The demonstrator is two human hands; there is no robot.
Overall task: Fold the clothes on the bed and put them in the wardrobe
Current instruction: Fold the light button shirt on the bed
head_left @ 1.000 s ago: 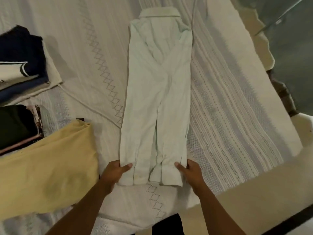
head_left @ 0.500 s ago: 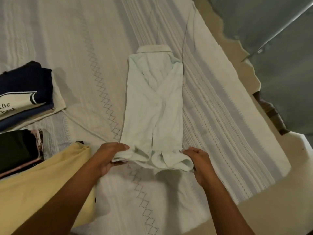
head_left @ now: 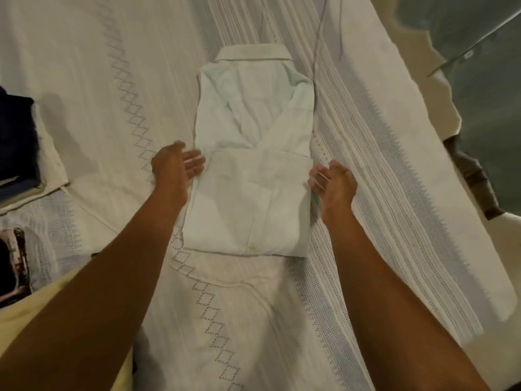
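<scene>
A pale mint collared shirt [head_left: 251, 153] lies on the bed, its sleeves crossed over the body and its lower part folded up over the middle. The collar points away from me. My left hand [head_left: 176, 166] hovers at the shirt's left edge with fingers relaxed and spread, holding nothing. Just off the shirt's right edge is my right hand [head_left: 332, 180], fingers loose and palm turned inward, also holding nothing. Both hands sit level with the folded hem's new top edge.
The bed wears a white embroidered cover [head_left: 118, 88]. A navy folded garment [head_left: 17, 142] lies on a stack at the left edge. A yellow garment [head_left: 33, 303] sits at lower left, beside a dark patterned one [head_left: 11, 266]. The bed's right edge [head_left: 439, 131] drops to a grey floor.
Both hands carried the shirt's lower hem up and laid it over the middle, then let go. The shirt is now about half as long as before.
</scene>
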